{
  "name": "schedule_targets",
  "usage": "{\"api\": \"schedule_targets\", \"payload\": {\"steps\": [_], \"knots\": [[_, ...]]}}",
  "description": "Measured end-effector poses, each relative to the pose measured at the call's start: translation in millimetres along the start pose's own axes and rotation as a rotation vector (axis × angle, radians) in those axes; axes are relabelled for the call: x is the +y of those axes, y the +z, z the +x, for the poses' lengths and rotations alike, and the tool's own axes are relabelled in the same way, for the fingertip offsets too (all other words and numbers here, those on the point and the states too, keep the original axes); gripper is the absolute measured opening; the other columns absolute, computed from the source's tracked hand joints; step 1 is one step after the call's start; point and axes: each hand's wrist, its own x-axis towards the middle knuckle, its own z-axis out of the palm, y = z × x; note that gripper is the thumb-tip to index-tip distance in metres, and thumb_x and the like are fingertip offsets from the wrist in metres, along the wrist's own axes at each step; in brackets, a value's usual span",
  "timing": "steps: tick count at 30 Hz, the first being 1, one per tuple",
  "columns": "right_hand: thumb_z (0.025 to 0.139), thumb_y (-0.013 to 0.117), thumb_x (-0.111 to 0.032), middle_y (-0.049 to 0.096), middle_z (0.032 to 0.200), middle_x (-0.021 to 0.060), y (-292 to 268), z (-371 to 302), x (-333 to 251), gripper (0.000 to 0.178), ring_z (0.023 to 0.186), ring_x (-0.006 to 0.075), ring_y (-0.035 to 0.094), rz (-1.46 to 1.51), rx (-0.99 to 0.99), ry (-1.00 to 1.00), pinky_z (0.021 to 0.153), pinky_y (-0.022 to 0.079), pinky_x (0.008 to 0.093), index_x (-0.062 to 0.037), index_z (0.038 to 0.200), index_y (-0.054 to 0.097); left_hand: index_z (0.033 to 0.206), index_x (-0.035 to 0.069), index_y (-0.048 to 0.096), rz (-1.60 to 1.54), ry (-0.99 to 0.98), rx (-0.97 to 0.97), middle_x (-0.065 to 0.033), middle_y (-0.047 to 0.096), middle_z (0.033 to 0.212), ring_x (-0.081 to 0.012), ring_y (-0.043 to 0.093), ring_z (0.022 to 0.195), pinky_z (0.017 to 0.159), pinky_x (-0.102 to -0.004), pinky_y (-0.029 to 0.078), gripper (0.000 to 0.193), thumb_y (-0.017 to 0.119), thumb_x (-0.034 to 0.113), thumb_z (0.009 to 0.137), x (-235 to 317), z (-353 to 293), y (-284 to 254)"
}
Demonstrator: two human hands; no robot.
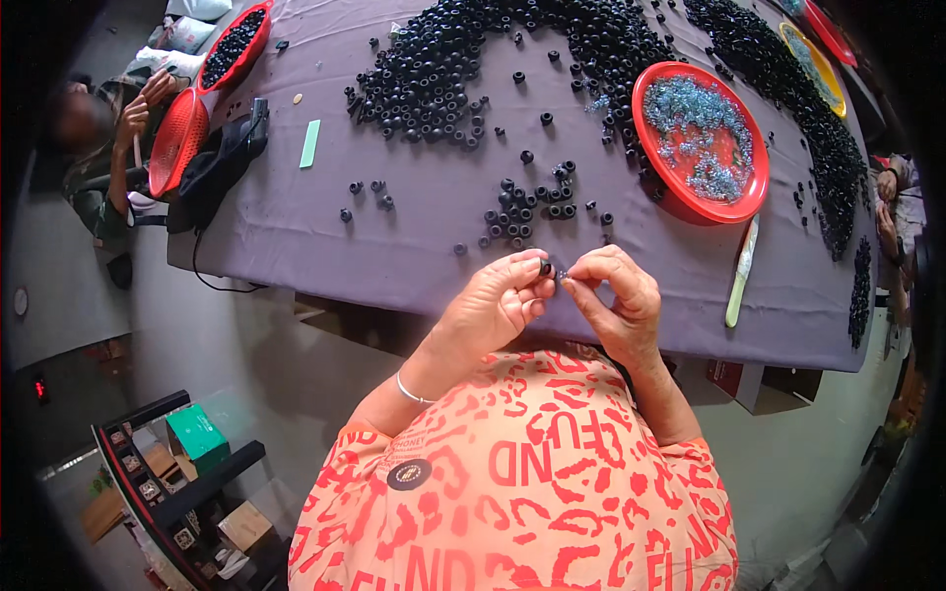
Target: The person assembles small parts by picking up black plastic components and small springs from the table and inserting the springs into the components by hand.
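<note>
Above the near edge of the table, my left hand [498, 300] pinches a small black round hollow cap [546, 267] between thumb and forefinger. My right hand [623, 300] is closed close beside it, its thumb and forefinger pinching a tiny clear piece [564, 275] at the cap. Whether the two parts touch, I cannot tell. Just beyond my hands lies a loose cluster of black caps [512, 212]. To the right stands a round red plate [724, 146] holding many small clear-bluish pieces [690, 103].
A large heap of black caps [424, 94] covers the far table. More black parts [788, 98] run down the right side. A green-handled slim tool [736, 295], a green strip [309, 144] and red baskets [177, 143] lie around. Other people's hands [148, 98] show at both sides.
</note>
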Motion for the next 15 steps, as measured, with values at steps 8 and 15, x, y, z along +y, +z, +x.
{"api": "schedule_targets", "payload": {"steps": [8, 15], "knots": [[0.072, 0.067, 0.009, 0.061, 0.079, 0.0079, 1, -1, 1, 0.016, 0.068, 0.0138, 0.058, -0.045, -0.091, -0.015, 0.059, 0.047, 0.0239, 0.0008, 0.084, 0.06, 0.102, 0.004, 0.058, 0.062, 0.031, -0.003, -0.0056, 0.063, 0.089, -0.0158, 0.062, 0.08, 0.066, -0.0262, 0.05, 0.016, 0.062, 0.009, 0.087, -7, -3, 0], [0.073, 0.068, 0.005, 0.058, 0.077, 0.0052, -5, -5, 3, 0.013, 0.065, 0.0119, 0.055, 0.071, -0.302, 0.124, 0.058, 0.044, 0.0236, -0.0003, 0.081, 0.059, 0.101, 0.001, 0.057, 0.354, 0.067, -0.059, -0.0051, 0.062, 0.086, -0.0125, 0.06, 0.074, 0.063, -0.0241, 0.05, 0.017, 0.064, 0.005, 0.086, -1, -10, -7]]}}
